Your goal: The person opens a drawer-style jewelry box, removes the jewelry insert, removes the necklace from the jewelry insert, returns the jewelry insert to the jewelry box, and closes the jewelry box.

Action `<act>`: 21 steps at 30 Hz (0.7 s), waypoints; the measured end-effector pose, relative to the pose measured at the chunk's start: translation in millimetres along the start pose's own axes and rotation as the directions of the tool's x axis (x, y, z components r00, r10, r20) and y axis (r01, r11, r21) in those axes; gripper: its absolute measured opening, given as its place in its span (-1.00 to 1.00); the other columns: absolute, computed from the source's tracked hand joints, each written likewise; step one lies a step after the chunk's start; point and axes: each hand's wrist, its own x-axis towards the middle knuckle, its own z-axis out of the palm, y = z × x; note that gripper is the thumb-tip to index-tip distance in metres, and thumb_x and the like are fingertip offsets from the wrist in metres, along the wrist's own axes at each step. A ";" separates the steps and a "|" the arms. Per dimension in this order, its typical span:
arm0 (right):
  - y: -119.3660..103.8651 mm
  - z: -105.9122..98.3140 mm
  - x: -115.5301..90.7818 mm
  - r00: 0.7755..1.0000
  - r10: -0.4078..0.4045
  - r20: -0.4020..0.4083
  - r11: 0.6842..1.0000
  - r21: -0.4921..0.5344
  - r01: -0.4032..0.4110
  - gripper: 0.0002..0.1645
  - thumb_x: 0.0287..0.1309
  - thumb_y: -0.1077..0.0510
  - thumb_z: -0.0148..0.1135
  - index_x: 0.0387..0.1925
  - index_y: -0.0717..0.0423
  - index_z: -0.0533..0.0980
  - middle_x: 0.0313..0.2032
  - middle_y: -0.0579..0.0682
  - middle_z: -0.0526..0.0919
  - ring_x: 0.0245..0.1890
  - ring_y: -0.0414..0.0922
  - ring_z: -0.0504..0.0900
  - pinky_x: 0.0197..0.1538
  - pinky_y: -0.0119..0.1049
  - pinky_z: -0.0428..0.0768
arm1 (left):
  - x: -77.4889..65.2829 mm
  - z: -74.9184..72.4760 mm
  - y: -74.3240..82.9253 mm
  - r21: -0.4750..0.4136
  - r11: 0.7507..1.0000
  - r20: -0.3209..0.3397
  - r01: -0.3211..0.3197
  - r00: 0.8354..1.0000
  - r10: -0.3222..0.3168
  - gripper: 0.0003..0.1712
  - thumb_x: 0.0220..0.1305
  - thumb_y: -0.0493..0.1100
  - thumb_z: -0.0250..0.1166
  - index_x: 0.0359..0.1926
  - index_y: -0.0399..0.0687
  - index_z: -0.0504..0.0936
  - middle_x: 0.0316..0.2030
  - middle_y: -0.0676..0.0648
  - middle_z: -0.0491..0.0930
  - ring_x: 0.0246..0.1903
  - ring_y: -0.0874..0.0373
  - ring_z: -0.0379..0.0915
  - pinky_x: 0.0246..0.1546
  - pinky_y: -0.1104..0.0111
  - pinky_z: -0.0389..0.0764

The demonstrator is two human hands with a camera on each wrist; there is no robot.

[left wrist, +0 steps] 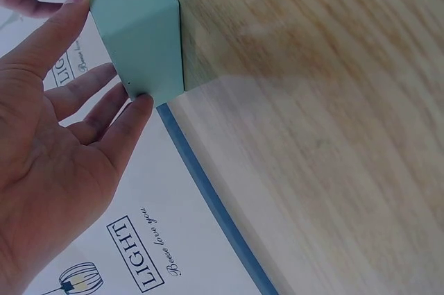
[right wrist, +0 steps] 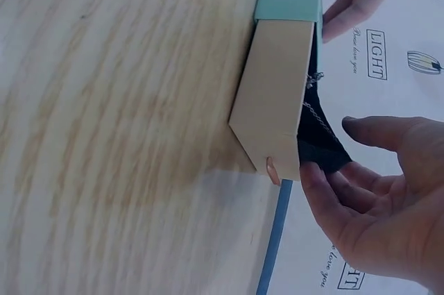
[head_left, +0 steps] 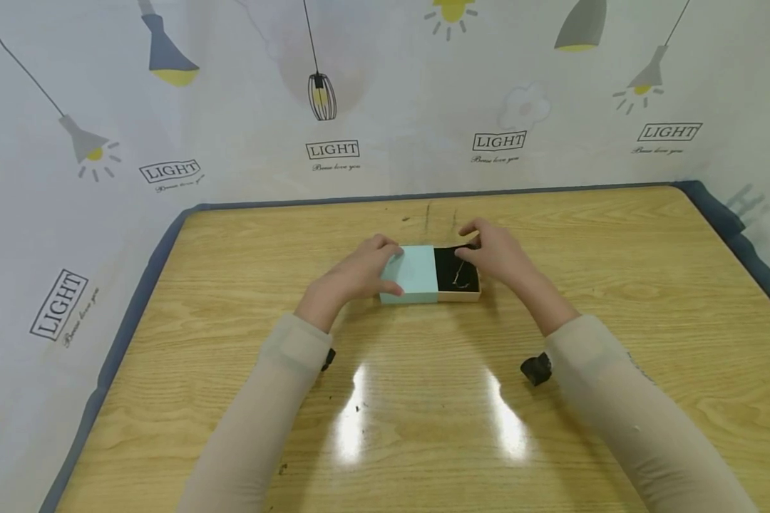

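A mint-green box sleeve (head_left: 412, 269) lies on the table, its peach drawer (right wrist: 274, 80) slid out to the right. Inside the drawer is a black insert (head_left: 448, 274) bearing a thin silver chain (head_left: 461, 276). My left hand (head_left: 362, 269) grips the sleeve at its left end, thumb on the near side and fingers toward the far side. At the drawer's outer end, my right hand (right wrist: 388, 198) holds the edge of the insert, which looks raised there; one digit stands apart from it. A small copper-coloured pull tab (right wrist: 272, 170) sticks out from the drawer's end.
The wood-grain table (head_left: 231, 285) stretches around the box. Behind it hangs a pale backdrop (head_left: 411, 92) printed with lamps, with a dark blue strip (head_left: 295, 203) along the table's far edge. Black pieces (head_left: 537, 369) show beside both sleeved wrists.
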 end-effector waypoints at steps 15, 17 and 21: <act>6.9 -10.8 -0.3 0.995 0.001 0.099 0.973 0.229 -0.024 -0.41 0.32 0.26 0.20 0.32 0.32 0.32 0.14 0.38 0.52 -0.32 -0.05 0.66 -0.12 -0.20 0.73 | 1.0 0.2 -1.3 -0.005 1.000 0.000 -0.002 1.000 0.002 -0.13 0.24 0.04 0.41 0.46 -0.11 0.26 0.43 -0.14 0.19 0.41 -0.02 0.16 0.48 0.17 0.29; 6.9 -10.6 -0.3 0.995 -0.001 0.100 0.971 0.236 -0.023 -0.42 0.32 0.26 0.19 0.32 0.33 0.32 0.13 0.38 0.53 -0.33 -0.07 0.65 -0.13 -0.21 0.73 | 0.5 0.0 -0.9 -0.009 1.000 0.001 -0.001 1.000 0.001 -0.13 0.24 0.03 0.41 0.47 -0.11 0.26 0.43 -0.14 0.19 0.41 -0.02 0.16 0.48 0.17 0.29; 8.8 -9.7 0.3 0.994 0.005 0.106 0.969 0.246 -0.031 -0.44 0.34 0.25 0.18 0.31 0.34 0.33 0.13 0.38 0.52 -0.24 -0.04 0.67 -0.06 -0.18 0.74 | 0.5 0.0 -0.7 -0.010 1.000 0.002 -0.001 1.000 0.001 -0.13 0.24 0.03 0.41 0.47 -0.10 0.26 0.43 -0.13 0.19 0.41 -0.02 0.16 0.47 0.17 0.29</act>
